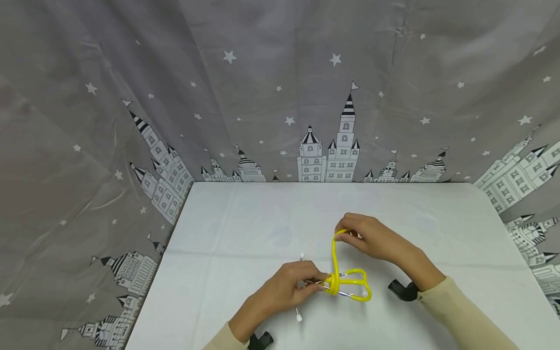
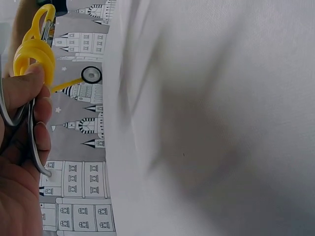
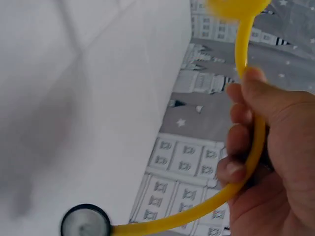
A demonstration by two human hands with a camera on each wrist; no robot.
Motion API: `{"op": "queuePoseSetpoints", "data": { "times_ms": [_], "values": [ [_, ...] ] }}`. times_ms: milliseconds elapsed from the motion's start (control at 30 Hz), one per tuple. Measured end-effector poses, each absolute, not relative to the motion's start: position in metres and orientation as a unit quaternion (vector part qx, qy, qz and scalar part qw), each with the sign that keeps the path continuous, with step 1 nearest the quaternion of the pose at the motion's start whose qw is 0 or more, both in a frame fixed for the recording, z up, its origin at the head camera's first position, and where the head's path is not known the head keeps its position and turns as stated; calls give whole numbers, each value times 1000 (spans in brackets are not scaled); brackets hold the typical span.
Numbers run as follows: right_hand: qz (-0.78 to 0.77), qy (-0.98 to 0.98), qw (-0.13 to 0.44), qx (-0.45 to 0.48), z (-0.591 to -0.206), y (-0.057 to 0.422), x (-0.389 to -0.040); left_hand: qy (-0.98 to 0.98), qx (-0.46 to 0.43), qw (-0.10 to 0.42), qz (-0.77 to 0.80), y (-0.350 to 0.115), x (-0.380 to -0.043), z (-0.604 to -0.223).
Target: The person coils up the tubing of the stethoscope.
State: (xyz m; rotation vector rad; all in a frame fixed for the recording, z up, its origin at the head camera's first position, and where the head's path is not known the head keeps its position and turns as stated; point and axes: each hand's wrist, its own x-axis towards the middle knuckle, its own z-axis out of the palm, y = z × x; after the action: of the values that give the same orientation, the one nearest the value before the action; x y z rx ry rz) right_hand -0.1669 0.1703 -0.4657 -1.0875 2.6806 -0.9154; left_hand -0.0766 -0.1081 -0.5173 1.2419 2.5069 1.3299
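Observation:
A stethoscope with yellow tubing (image 1: 334, 284) is folded into loops, with one length wound around the bundle. My left hand (image 1: 293, 282) pinches the bundle between thumb and fingers, where the metal ear tubes (image 2: 32, 132) meet the windings. White ear tips (image 1: 299, 318) stick out on either side of that hand. Above and to the right, my right hand (image 1: 369, 238) grips the free end of the tubing, which runs up from the windings. Beyond its curled fingers, the round chest piece (image 3: 86, 223) hangs from the tube in the right wrist view.
Both hands work over a table with a white cover (image 1: 218, 272). Behind and beside it hangs a grey curtain (image 1: 262, 48) printed with castles and stars. Black camera mounts (image 1: 403, 290) are strapped at the wrists, by the beige sleeves (image 1: 463, 306).

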Motion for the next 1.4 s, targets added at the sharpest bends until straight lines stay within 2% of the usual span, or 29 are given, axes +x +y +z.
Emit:
{"op": "queuePoseSetpoints", "data": {
  "times_ms": [200, 433, 633, 867, 1167, 1400],
  "values": [
    [-356, 863, 63, -353, -477, 186, -182, 805, 409, 18, 428, -110, -73, -515],
    [-375, 860, 39, -344, -489, 202, -197, 796, 428, 18, 427, -110, -70, -512],
    [-364, 881, 34, -301, -496, 214, -205, 793, 448, -3, 413, -109, -68, -511],
    [-374, 888, -3, -268, -504, 230, -214, 786, 471, -19, 400, -108, -64, -510],
    [-367, 900, 31, -234, -517, 236, -214, 786, 448, -11, 426, -108, -64, -505],
    [-353, 908, 47, -222, -529, 238, -209, 781, 425, -49, 455, -118, -73, -495]
  ]
}}
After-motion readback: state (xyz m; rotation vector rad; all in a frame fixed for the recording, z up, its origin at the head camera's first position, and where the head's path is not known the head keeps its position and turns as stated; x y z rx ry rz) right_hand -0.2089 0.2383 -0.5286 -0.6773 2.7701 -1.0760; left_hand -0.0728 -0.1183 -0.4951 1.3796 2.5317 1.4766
